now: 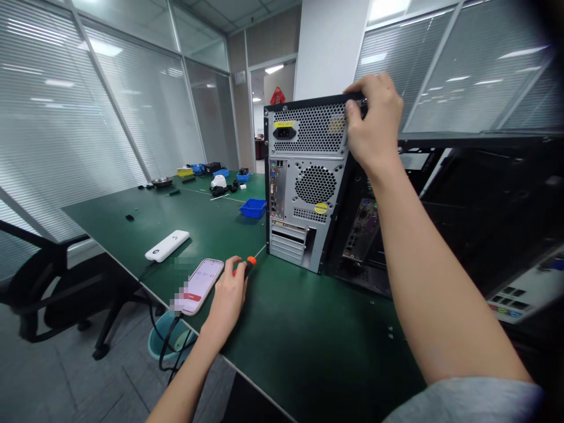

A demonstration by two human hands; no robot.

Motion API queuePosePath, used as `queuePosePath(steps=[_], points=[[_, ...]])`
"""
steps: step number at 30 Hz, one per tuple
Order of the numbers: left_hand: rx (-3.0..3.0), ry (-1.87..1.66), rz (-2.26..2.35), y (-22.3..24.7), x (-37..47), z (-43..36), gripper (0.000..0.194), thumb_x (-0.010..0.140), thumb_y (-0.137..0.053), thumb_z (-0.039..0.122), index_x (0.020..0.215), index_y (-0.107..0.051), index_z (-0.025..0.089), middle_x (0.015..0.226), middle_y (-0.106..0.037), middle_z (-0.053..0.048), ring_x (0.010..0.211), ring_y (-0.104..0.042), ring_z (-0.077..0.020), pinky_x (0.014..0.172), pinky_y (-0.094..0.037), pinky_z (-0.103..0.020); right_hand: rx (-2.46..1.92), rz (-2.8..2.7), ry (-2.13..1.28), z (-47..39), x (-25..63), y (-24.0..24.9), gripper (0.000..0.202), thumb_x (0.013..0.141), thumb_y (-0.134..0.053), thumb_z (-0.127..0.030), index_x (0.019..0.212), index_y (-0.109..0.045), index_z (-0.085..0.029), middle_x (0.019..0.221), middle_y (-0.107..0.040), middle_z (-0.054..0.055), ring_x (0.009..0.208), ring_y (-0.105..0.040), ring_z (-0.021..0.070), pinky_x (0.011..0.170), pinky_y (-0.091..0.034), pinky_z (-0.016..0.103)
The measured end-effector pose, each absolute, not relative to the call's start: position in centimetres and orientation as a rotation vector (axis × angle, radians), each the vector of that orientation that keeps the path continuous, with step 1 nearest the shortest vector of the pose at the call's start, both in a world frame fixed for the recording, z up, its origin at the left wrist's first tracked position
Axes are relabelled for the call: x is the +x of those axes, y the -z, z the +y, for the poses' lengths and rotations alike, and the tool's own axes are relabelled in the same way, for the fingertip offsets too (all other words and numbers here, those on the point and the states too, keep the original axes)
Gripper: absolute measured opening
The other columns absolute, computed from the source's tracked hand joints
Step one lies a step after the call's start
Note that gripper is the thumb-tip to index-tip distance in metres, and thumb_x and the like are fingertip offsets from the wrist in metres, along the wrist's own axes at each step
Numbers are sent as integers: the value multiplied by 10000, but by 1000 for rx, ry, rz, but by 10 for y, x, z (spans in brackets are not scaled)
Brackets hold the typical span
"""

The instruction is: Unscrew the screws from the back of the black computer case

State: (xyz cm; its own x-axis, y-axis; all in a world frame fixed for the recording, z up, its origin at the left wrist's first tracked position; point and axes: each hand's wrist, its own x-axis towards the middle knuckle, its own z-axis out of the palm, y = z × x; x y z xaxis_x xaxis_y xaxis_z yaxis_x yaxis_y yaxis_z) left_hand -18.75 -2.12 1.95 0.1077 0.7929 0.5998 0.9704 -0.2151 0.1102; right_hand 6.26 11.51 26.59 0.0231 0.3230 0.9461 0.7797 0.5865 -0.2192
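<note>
A desktop computer case (286,205) stands upright on the green table, its grey rear panel with power socket and fan grille facing me. My right hand (376,120) grips the top right edge of that case, thumb on the rear side and fingers over the top. Down at the table, the fingers of my left hand (229,294) are closed around the handle of a screwdriver (251,262). Its handle is dark with an orange end, and the thin shaft points toward the case's lower left corner. Beside that hand lies a phone (203,285) with a timer showing.
Another dark computer case (365,247) is right of the first, partly behind my arm. A white power bank (167,245) and a blue tray (252,208) rest on the green table (308,341). Below the left edge are a teal bucket (158,339), cables and a black chair (74,288).
</note>
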Motion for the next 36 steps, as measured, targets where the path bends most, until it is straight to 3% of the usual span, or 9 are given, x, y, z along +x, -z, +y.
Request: queuePosePath(steps=[17, 24, 32, 36], points=[[-2214, 631, -1624, -15, -199, -21, 450, 825, -279, 11, 1195, -459, 193, 1212, -484, -135, 978, -564, -215, 844, -484, -388, -882, -1532, 493, 124, 65, -263, 205, 773, -499, -70, 798, -515, -273, 951, -589, 46, 961, -528, 249, 841, -422, 423], [-2194, 326, -1543, -26, -193, -27, 494, 818, -211, -18, 1200, -478, 147, 1205, -517, -162, 911, -568, -221, 805, -488, -389, -932, -1552, 442, 119, 63, -264, 201, 785, -485, -56, 806, -495, -255, 978, -561, 61, 1010, -509, 263, 870, -394, 434], [-2130, 317, -1488, -17, -194, -28, 483, 835, -215, 1, 1220, -454, 167, 1189, -530, -138, 897, -569, -192, 795, -492, -329, -922, -1533, 473, 121, 63, -264, 208, 777, -491, -56, 788, -487, -263, 960, -566, 48, 994, -518, 258, 871, -401, 430], [-2181, 401, -1506, -16, -195, -27, 324, 899, -323, 165, 1186, -473, 164, 1163, -528, -144, 916, -575, -212, 786, -498, -340, -907, -1530, 482, 122, 64, -264, 209, 770, -494, -64, 780, -491, -273, 959, -579, 42, 984, -517, 252, 869, -404, 426]])
